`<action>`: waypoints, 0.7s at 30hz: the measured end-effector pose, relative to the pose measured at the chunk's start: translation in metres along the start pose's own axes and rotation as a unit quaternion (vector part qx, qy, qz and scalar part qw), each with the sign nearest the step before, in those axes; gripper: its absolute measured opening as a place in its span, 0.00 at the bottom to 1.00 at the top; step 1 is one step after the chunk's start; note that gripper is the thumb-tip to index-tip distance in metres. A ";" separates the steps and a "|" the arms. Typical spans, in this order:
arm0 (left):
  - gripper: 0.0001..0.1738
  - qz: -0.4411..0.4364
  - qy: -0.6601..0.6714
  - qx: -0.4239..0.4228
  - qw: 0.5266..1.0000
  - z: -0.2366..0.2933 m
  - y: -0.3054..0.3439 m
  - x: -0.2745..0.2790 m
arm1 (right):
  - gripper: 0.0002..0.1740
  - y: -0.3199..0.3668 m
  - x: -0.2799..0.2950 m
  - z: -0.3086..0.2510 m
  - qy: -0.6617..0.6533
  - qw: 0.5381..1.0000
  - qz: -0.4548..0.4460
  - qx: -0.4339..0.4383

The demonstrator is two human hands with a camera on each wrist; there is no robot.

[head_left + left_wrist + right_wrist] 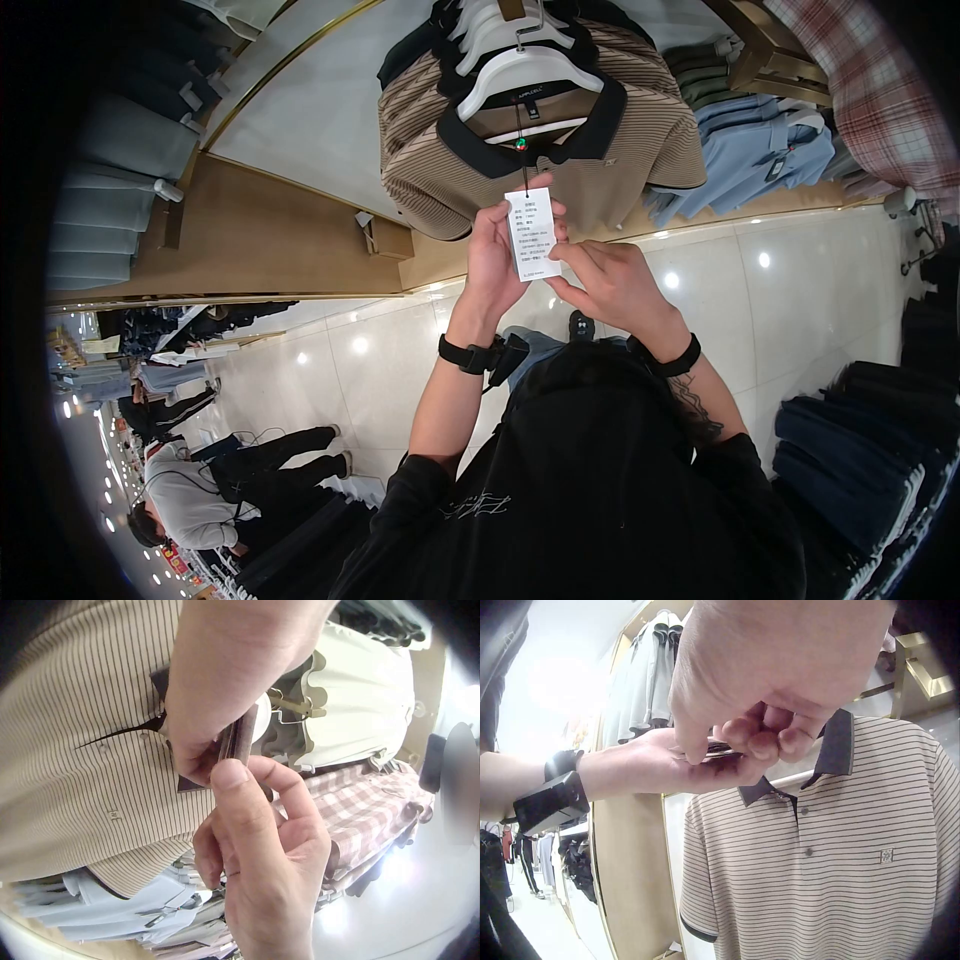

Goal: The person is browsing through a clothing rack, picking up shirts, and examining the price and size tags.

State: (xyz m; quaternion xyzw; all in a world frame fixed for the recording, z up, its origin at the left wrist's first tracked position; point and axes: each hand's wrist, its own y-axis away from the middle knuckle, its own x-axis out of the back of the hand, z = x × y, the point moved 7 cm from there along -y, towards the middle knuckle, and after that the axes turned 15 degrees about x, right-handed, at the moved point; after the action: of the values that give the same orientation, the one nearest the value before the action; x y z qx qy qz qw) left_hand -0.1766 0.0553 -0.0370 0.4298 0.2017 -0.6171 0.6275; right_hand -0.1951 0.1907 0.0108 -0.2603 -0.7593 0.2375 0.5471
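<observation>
A white printed tag (533, 232) hangs by a dark cord from a striped brown polo shirt (590, 190) with a black collar. My left hand (492, 252) holds the tag from behind, thumb along its left edge. From the other side my right hand (612, 285) pinches the tag's lower right edge between thumb and index finger. The left wrist view shows the tag edge-on (240, 735) between my left hand (221, 675) and right hand (270, 847). Seen from the right wrist, the right hand (780, 675) partly covers the tag over the left palm (652, 761).
The polo hangs on a white hanger (525, 72) in front of similar ones. Light blue shirts (760, 160) and a plaid shirt (900, 95) are to the right. Dark folded clothes (840, 440) lie lower right. A person in a white top (190, 495) is at lower left.
</observation>
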 end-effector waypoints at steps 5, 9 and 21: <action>0.34 0.006 -0.006 0.000 1.000 -0.001 -0.001 0.001 | 0.19 -0.001 0.001 0.001 -0.002 1.000 0.003 0.001; 0.34 0.011 -0.011 0.001 1.000 0.000 -0.002 0.001 | 0.19 0.000 0.001 0.001 0.000 1.000 -0.003 -0.002; 0.34 0.006 -0.004 0.002 1.000 0.000 -0.003 0.000 | 0.20 0.002 0.001 0.003 0.000 1.000 0.011 0.005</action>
State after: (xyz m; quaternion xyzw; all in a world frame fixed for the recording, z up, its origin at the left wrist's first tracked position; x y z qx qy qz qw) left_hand -0.1794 0.0560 -0.0382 0.4302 0.1954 -0.6153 0.6310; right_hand -0.1981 0.1922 0.0097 -0.2661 -0.7552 0.2472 0.5456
